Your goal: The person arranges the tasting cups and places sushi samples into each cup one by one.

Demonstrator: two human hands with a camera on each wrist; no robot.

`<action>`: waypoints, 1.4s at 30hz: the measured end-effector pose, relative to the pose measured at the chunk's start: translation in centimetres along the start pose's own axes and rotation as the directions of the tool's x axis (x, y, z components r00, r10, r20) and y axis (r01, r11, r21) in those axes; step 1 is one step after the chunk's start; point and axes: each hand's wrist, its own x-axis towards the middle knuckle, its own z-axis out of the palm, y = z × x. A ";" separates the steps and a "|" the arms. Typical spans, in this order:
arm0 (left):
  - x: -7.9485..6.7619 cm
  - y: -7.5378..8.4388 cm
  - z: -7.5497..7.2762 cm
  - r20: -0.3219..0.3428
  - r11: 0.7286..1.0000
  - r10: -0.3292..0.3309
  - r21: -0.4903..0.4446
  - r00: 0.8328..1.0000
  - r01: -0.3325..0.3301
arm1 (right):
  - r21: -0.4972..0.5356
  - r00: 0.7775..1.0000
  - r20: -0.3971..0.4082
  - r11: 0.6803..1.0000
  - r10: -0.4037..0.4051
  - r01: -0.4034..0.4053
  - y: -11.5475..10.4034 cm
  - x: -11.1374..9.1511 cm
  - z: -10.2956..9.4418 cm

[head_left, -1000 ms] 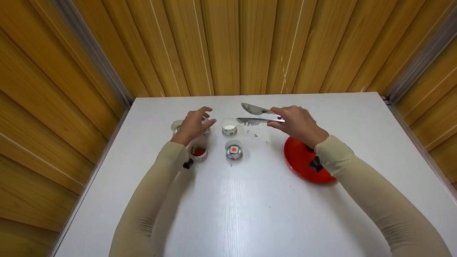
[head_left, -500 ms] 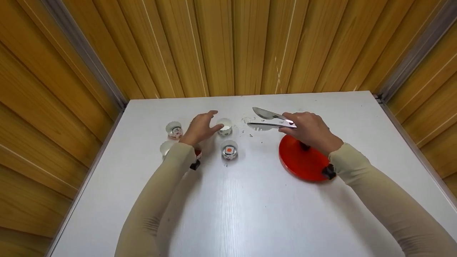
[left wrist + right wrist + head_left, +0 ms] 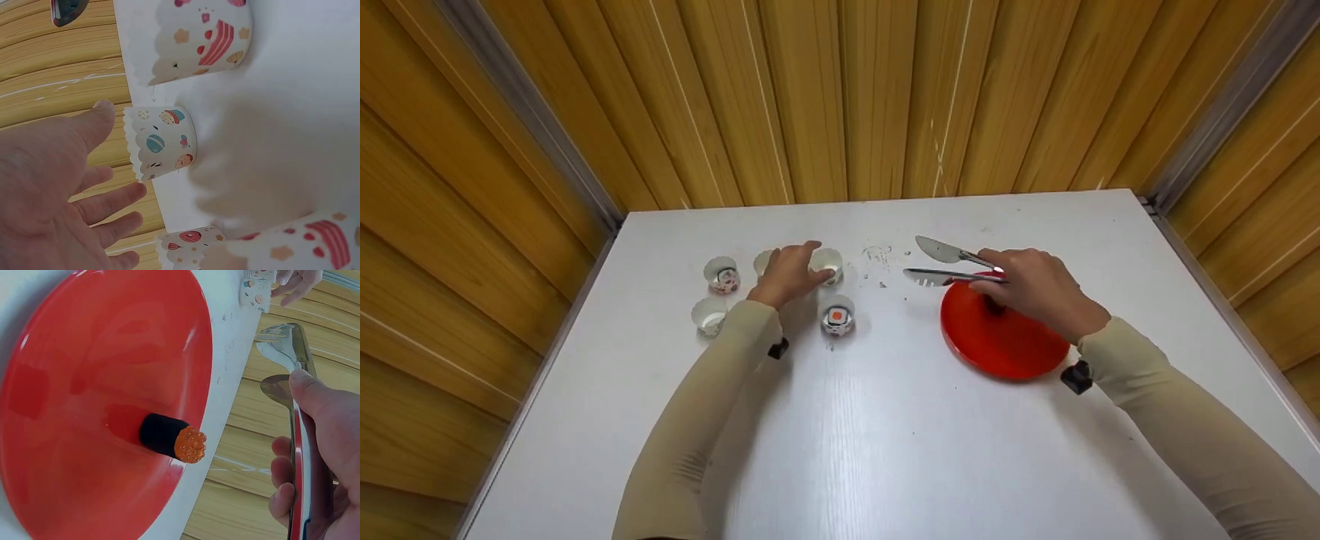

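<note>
My left hand (image 3: 791,276) hovers among the paper cups, fingers spread and holding nothing. Its thumb and fingertips are beside a scalloped white cup (image 3: 163,140) printed with cakes and sweets. My right hand (image 3: 1039,289) grips metal serving tongs (image 3: 939,249), whose spoon-like and slotted ends stand apart with nothing between them. Below the tongs lies a red plate (image 3: 1005,345). On it is a black sushi roll (image 3: 160,434) topped with orange roe, partly behind the right hand in the head view.
Nearer the front, one cup (image 3: 838,330) contains a white piece with an orange square. More cups stand at left, including a back one (image 3: 721,279) and a front one (image 3: 710,319). Small dark specks dot the white table (image 3: 847,435). Wood-patterned walls (image 3: 877,105) enclose the table behind and at both sides.
The right hand has moved right and nearer with the tongs, uncovering more of the plate. The left hand has shifted right toward the back cup, still holding nothing. The view has shifted slightly.
</note>
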 end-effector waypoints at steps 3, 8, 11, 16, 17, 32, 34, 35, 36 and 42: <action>0.1 0.2 0.2 0.006 1.000 0.003 0.008 1.000 -0.003 | -0.022 0.999 -0.026 1.000 -0.019 0.019 0.5 -0.7 -0.1; 0.4 0.1 0.5 0.003 1.000 -0.020 0.015 1.000 0.020 | -0.040 1.000 -0.022 0.999 -0.019 0.019 1.3 -1.7 -0.3; 0.6 0.0 0.7 -0.002 0.999 -0.041 0.022 0.999 0.041 | -0.044 1.000 -0.007 0.999 -0.004 0.004 1.7 -2.3 -0.5; 0.7 -0.3 0.7 -0.022 0.998 -0.058 0.024 0.998 0.059 | -0.047 0.999 0.014 0.998 0.042 -0.041 2.1 -3.0 -0.8; 0.7 -0.3 0.7 -0.026 0.998 -0.064 0.018 0.998 0.064 | -0.044 0.999 0.016 0.998 0.050 -0.049 2.1 -3.0 -0.8; 0.6 -1.0 0.7 -0.085 1.000 0.010 0.023 0.996 -0.009 | -0.061 0.997 0.006 0.995 0.077 -0.076 3.5 -4.6 -1.2; 0.7 -1.0 0.7 -0.094 0.999 0.032 0.039 0.995 -0.028 | -0.066 0.997 0.006 0.995 0.081 -0.081 3.8 -5.0 -1.3; 0.7 -1.0 0.7 -0.093 0.999 0.033 0.037 0.995 -0.030 | -0.066 0.996 0.009 0.994 0.089 -0.088 4.0 -5.2 -1.3; 0.7 -1.0 0.7 -0.091 0.999 0.030 0.034 0.995 -0.027 | -0.067 0.996 0.012 0.993 0.094 -0.093 4.1 -5.4 -1.4; 0.8 -0.7 0.9 -0.075 1.000 -0.013 0.017 0.997 0.014 | -0.058 0.993 0.030 0.992 0.114 -0.112 4.8 -6.3 -1.7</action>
